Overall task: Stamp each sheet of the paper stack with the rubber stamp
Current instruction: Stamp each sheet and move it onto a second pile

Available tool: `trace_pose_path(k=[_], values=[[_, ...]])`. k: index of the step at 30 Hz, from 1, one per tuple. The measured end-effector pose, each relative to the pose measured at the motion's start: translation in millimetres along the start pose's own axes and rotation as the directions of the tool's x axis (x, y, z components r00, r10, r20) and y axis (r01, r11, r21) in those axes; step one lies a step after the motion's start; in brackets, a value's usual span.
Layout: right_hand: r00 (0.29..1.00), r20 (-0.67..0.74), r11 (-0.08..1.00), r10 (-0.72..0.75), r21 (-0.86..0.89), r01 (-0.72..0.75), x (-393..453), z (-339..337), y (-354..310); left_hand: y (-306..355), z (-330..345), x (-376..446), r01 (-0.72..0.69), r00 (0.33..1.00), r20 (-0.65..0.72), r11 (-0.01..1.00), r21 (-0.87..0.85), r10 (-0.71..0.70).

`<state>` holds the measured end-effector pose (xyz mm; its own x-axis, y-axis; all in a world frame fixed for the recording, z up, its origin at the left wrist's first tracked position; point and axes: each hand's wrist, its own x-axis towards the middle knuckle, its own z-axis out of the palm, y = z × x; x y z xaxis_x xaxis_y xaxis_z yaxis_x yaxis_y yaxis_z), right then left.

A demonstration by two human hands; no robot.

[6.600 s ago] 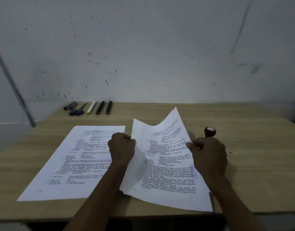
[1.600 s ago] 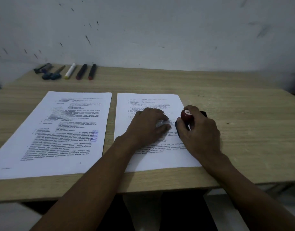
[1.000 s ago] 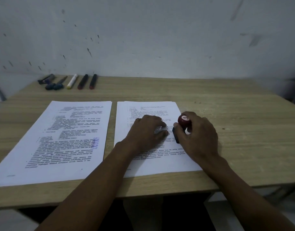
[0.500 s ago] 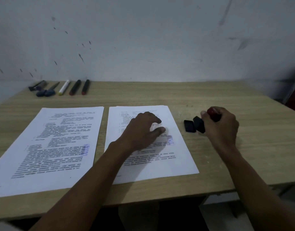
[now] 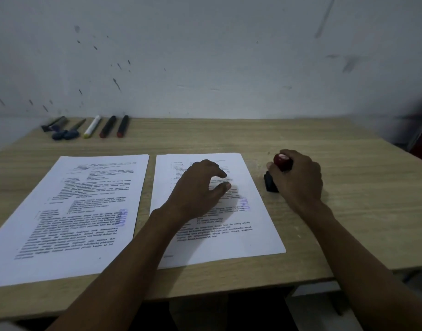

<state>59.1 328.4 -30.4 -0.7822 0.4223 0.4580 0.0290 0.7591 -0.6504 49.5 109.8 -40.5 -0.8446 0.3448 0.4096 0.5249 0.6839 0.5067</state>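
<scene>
Two piles of printed sheets lie side by side on the wooden table. The right paper stack has a fresh blue stamp mark near its right edge. The left pile carries a blue mark too. My left hand hovers over or rests lightly on the right stack, fingers loosely bent, holding nothing. My right hand grips the rubber stamp by its dark red knob, to the right of the stack. The stamp's black base sits down on the table or on an ink pad there.
Several pens and markers lie in a row at the table's back left, against the stained white wall. The table's front edge runs just below the papers. Bare wood stretches to the right of my right hand.
The stamp was pressed on the right stack, then my right hand carried it off to the right and set its base down beside the paper. A blue mark now shows there.
</scene>
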Motion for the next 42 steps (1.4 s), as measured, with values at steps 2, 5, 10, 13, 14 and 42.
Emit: trace_pose_path(k=[2,5,10,13,14,42], values=[[1.0,0.031,0.999,-0.006,-0.033,0.007,2,2,-1,-1,0,0,0.005,1.0,-0.007,1.0,0.0,-0.005],[0.998,0.055,0.998,-0.012,-0.054,0.015,3,4,-3,-3,-1,-2,0.009,1.0,-0.021,1.0,0.001,-0.009],[0.997,0.081,0.999,-0.006,-0.048,0.01,0,3,-3,-5,-2,-4,0.003,0.999,-0.039,1.0,-0.002,-0.003],[0.985,0.173,0.998,0.023,-0.061,-0.013,-4,2,-1,-7,-1,-5,0.016,0.999,-0.044,1.0,-0.002,-0.016],[0.979,0.201,0.997,0.031,-0.071,-0.017,-6,2,0,-8,-1,-6,0.021,0.999,-0.046,1.0,-0.004,-0.022],[0.975,0.174,0.99,-0.14,0.002,0.142,-65,9,2,-17,-26,-24,0.698,0.708,-0.167,0.646,0.309,-0.686]])
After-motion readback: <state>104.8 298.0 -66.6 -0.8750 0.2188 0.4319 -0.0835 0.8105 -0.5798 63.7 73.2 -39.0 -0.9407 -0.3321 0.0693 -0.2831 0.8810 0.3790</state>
